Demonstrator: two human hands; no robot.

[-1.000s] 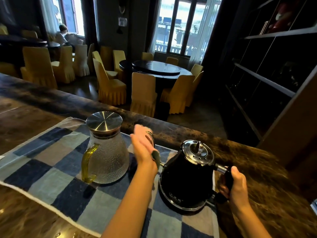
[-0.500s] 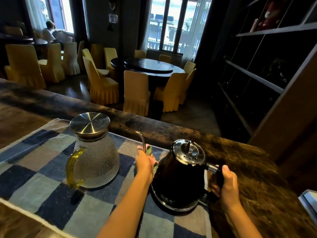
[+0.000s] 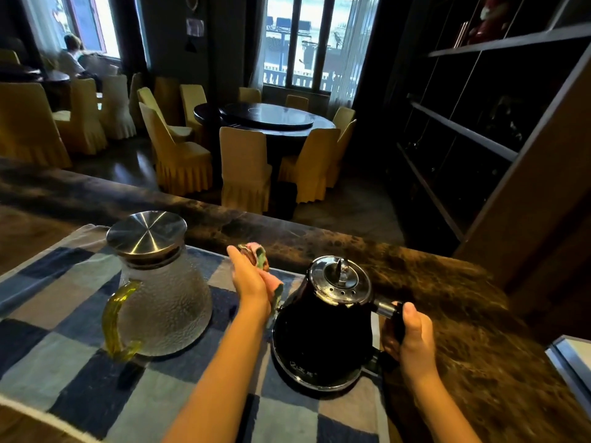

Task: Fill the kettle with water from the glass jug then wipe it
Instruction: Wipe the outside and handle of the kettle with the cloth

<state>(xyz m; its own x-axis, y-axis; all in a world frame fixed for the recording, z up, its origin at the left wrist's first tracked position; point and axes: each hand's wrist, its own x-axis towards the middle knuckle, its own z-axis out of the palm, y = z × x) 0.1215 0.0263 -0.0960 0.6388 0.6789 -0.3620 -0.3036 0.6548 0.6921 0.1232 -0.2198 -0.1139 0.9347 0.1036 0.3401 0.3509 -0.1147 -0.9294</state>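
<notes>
A black kettle point(image 3: 323, 330) with a steel lid stands on a blue checked cloth point(image 3: 64, 362). My right hand point(image 3: 411, 334) grips its black handle on the right side. My left hand point(image 3: 251, 279) holds a small pink and green rag point(image 3: 260, 260) against the kettle's left side, where the spout is hidden behind hand and rag. To the left stands a textured glass jug point(image 3: 166, 298) with a steel lid and a yellow-green handle, upright and untouched.
The cloth lies on a dark marbled counter point(image 3: 447, 298) whose far edge drops to a dining room with yellow-covered chairs and round tables. Dark shelving point(image 3: 479, 123) rises at the right. A pale object point(image 3: 572, 362) sits at the counter's right edge.
My left hand with the rag slid down along the spout and has come back up by the kettle's left side. My right hand keeps its grip on the handle.
</notes>
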